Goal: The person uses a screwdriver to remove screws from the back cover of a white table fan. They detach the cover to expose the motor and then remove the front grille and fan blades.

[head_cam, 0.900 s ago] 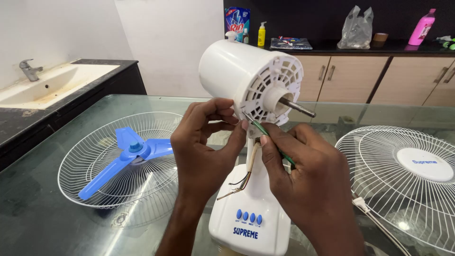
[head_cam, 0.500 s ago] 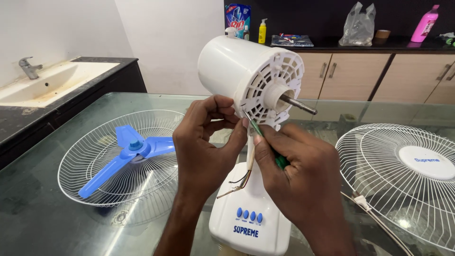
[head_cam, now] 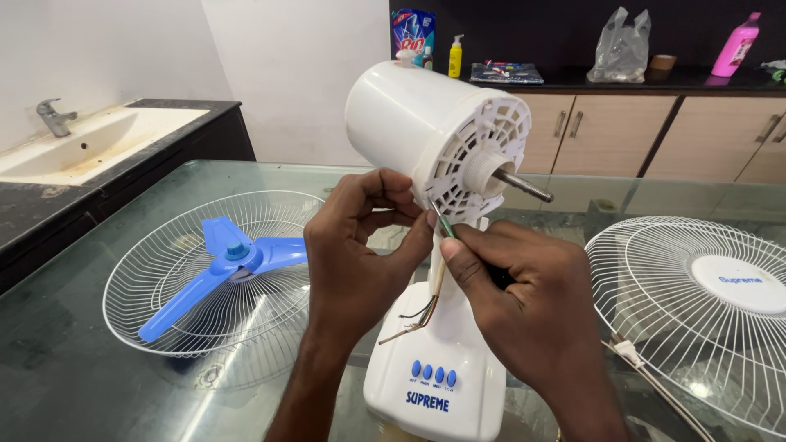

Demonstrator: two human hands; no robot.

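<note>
A white table fan without its guards stands on the glass table [head_cam: 74,360]. Its round motor housing [head_cam: 409,123] is tipped up, with a bare metal shaft [head_cam: 524,187] pointing right. My left hand [head_cam: 356,254] pinches the lower edge of the housing. My right hand [head_cam: 524,303] grips a thin green-handled screwdriver [head_cam: 444,223] whose tip meets the housing's underside. Loose wires [head_cam: 413,315] hang from the neck above the white base [head_cam: 434,385], which has several blue buttons.
A white wire guard [head_cam: 205,319] holding the blue three-bladed fan blade [head_cam: 225,262] lies to the left. The front guard [head_cam: 704,311] lies to the right, with a white cord near it. A sink [head_cam: 74,147] sits at left, and a counter with bottles and bags stands behind.
My right hand has slid up along the screwdriver and closer to the housing, hiding more of the green handle. The left hand holds its place.
</note>
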